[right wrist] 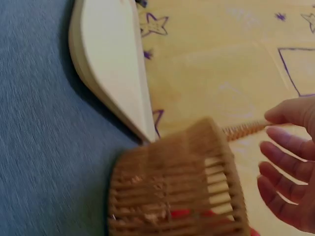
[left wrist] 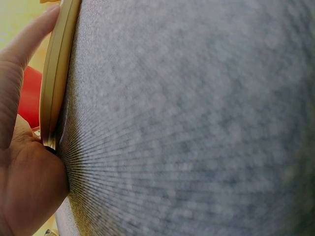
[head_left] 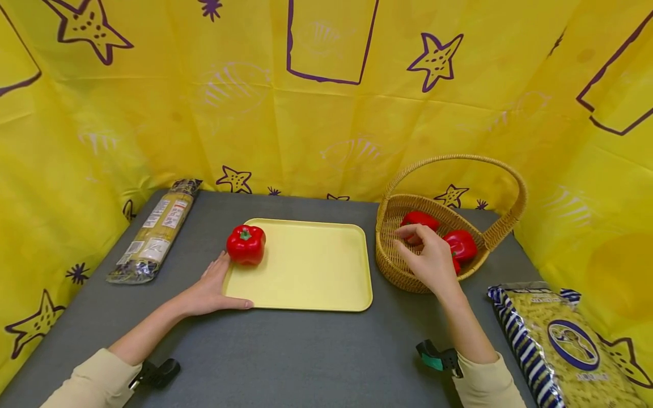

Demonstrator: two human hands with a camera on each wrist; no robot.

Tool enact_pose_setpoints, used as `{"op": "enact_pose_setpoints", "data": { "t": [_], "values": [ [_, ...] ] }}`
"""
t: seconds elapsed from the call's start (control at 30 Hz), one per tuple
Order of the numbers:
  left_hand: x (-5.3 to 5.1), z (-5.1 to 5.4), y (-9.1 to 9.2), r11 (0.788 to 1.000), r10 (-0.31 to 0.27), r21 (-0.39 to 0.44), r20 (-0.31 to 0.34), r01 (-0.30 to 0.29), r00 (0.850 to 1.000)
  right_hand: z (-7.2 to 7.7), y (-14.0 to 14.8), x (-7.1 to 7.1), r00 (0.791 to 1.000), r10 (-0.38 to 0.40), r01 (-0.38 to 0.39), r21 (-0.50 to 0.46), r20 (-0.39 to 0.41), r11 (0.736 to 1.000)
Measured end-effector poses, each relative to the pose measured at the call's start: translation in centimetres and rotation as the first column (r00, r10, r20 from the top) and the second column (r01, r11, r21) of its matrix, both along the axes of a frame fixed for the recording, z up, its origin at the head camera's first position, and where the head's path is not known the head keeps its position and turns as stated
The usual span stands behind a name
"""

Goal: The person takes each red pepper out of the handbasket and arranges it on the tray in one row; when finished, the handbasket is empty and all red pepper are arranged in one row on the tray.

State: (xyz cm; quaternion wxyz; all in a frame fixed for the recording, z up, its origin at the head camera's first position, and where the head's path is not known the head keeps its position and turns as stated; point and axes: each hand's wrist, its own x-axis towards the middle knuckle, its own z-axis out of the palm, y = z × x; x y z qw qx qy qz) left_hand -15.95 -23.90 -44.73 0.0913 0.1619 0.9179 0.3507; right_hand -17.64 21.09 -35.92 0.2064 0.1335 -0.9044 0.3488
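One red bell pepper (head_left: 246, 245) stands on the left end of the yellow tray (head_left: 316, 266). My left hand (head_left: 211, 292) rests at the tray's lower left corner, thumb along the front edge and fingers beside the pepper; the left wrist view shows the hand (left wrist: 24, 162) against the tray's rim (left wrist: 56, 73). Over the wicker basket (head_left: 408, 280), my right hand (head_left: 428, 258) hovers with fingers loosely bent and nothing between them. Red peppers (head_left: 461, 245) lie in the basket, partly hidden by that hand. In the right wrist view the hand (right wrist: 290, 162) is beside the basket (right wrist: 172, 182).
A long clear pack of noodles (head_left: 158, 229) lies at the back left of the grey table (head_left: 306, 357). On the right is a large bag of pasta (head_left: 571, 345) with blue-striped edges. A yellow patterned curtain (head_left: 316, 130) surrounds the back and sides.
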Motion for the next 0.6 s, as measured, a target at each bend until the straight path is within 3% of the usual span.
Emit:
{"op": "enact_pose_setpoints", "data": {
  "t": [0.43,0.6],
  "values": [
    [0.0,0.2,0.1,1.000,0.000,0.002,-0.007,0.000,1.000,1.0,4.1,0.2,0.982,-0.105,0.080,0.156,0.160,0.985],
    [0.1,0.2,0.2,1.000,0.002,0.003,-0.005,-0.002,1.000,1.2,5.2,0.2,0.973,-0.137,0.097,0.207,0.185,0.973]
  ]
}}
